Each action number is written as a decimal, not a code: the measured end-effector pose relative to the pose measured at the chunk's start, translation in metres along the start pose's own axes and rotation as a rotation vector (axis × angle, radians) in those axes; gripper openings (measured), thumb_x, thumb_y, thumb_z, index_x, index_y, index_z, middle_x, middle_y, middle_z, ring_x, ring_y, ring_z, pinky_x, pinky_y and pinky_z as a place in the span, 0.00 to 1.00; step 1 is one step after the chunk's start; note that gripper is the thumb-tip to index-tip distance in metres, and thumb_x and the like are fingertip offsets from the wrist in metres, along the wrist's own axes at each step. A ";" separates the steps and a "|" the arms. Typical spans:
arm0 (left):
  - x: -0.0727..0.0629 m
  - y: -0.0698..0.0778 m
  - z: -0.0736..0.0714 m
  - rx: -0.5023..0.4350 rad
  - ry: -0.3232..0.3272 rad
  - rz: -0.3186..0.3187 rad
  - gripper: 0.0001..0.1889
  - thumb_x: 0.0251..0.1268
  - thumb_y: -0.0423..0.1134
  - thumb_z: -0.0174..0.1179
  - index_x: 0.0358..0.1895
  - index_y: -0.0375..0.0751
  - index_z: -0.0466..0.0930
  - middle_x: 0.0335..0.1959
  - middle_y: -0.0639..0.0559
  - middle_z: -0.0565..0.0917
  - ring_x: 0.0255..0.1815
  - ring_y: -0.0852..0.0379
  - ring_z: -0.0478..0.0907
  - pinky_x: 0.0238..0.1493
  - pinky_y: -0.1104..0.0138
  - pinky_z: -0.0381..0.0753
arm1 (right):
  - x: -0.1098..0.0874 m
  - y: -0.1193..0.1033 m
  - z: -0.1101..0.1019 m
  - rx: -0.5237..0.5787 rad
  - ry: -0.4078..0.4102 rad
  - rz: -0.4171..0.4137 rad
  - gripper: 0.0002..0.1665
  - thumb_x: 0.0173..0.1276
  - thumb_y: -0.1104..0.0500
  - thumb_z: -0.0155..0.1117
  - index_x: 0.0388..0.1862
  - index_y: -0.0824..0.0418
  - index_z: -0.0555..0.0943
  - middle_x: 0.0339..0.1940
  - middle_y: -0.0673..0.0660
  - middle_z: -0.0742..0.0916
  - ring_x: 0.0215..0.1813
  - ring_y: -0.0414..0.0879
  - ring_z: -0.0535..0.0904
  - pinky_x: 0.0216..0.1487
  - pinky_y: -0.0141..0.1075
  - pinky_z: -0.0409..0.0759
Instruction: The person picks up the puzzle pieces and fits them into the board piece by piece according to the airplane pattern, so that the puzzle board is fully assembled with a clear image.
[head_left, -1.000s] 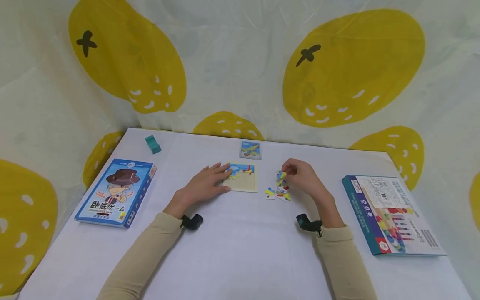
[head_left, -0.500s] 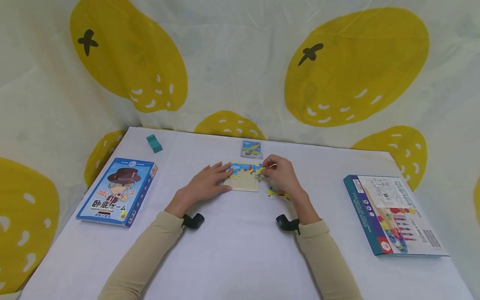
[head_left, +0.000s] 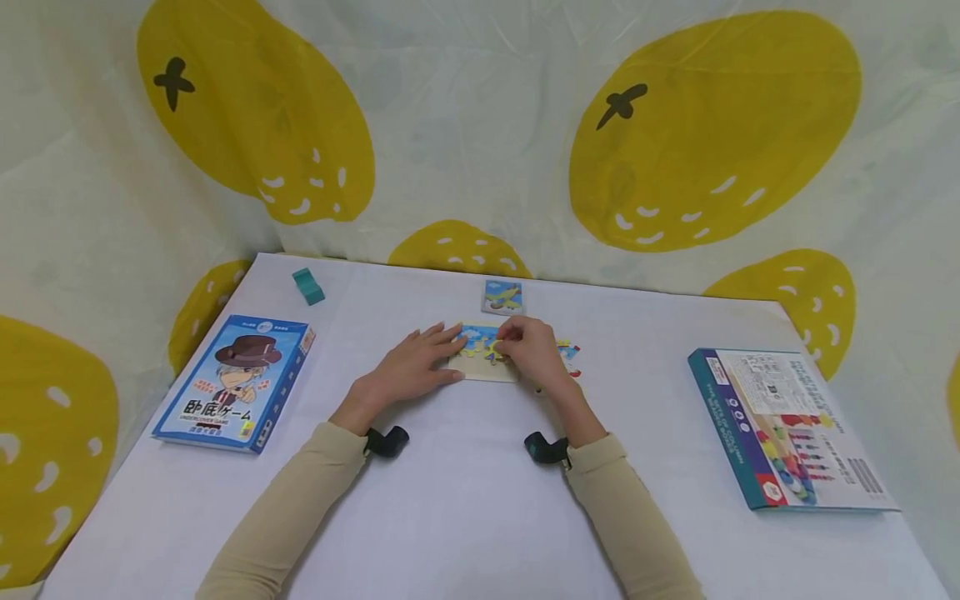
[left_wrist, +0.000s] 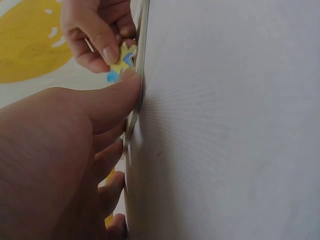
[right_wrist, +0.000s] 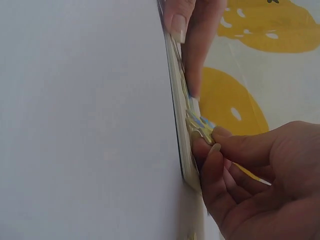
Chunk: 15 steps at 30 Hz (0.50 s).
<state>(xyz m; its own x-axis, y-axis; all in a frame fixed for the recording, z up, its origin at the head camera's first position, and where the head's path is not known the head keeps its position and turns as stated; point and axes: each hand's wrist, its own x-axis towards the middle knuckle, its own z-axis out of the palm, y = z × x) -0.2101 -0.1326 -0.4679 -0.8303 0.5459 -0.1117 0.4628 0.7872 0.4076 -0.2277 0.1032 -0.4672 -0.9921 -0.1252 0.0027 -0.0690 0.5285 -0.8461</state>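
Observation:
A small wooden puzzle board (head_left: pixel 480 371) lies mid-table, its upper part filled with blue, yellow and red pieces and its lower part bare wood. My left hand (head_left: pixel 416 362) rests with extended fingers on the board's left side. Over the right half, my right hand (head_left: pixel 534 354) pinches a yellow and blue puzzle piece (left_wrist: pixel 123 62) between thumb and fingers. In the right wrist view, the puzzle piece (right_wrist: pixel 201 126) is tilted close over the board, near the left hand's fingertips. Loose pieces (head_left: pixel 572 352) show beyond the right hand, which partly hides them.
Behind the board lies a small picture card (head_left: pixel 502 297) showing a yellow plane. A blue game box (head_left: pixel 234 383) is at the left, with a teal object (head_left: pixel 307 286) behind it. At the right lies a white and teal box (head_left: pixel 791 429). A patterned curtain (head_left: pixel 472 142) hangs behind the table.
My right hand has carried a puzzle piece leftward from the loose pile onto the board's right half. My left hand has stayed in place.

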 end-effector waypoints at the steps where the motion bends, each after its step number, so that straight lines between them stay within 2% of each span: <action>1: 0.000 0.000 0.000 -0.001 0.001 -0.001 0.36 0.71 0.61 0.54 0.78 0.54 0.58 0.81 0.57 0.55 0.84 0.49 0.46 0.80 0.44 0.47 | 0.001 -0.001 0.002 -0.001 0.005 0.006 0.03 0.63 0.65 0.69 0.34 0.63 0.84 0.28 0.58 0.86 0.25 0.42 0.80 0.28 0.30 0.78; 7: 0.001 -0.001 0.001 0.000 0.002 -0.002 0.36 0.71 0.61 0.54 0.78 0.54 0.57 0.81 0.57 0.55 0.84 0.49 0.45 0.80 0.43 0.46 | 0.004 -0.005 0.012 -0.021 0.027 0.031 0.03 0.65 0.63 0.68 0.34 0.64 0.86 0.28 0.58 0.87 0.25 0.42 0.80 0.27 0.29 0.77; 15: 0.001 -0.003 0.003 0.001 0.005 0.000 0.36 0.71 0.61 0.54 0.78 0.55 0.57 0.81 0.58 0.55 0.84 0.50 0.45 0.81 0.45 0.46 | 0.005 -0.015 0.019 -0.150 0.033 0.029 0.03 0.65 0.64 0.67 0.32 0.64 0.85 0.27 0.58 0.86 0.26 0.44 0.79 0.27 0.30 0.74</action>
<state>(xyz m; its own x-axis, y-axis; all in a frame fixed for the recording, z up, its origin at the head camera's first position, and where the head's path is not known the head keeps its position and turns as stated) -0.2111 -0.1335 -0.4714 -0.8320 0.5443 -0.1074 0.4628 0.7876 0.4068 -0.2298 0.0788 -0.4641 -0.9966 -0.0820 -0.0013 -0.0526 0.6516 -0.7567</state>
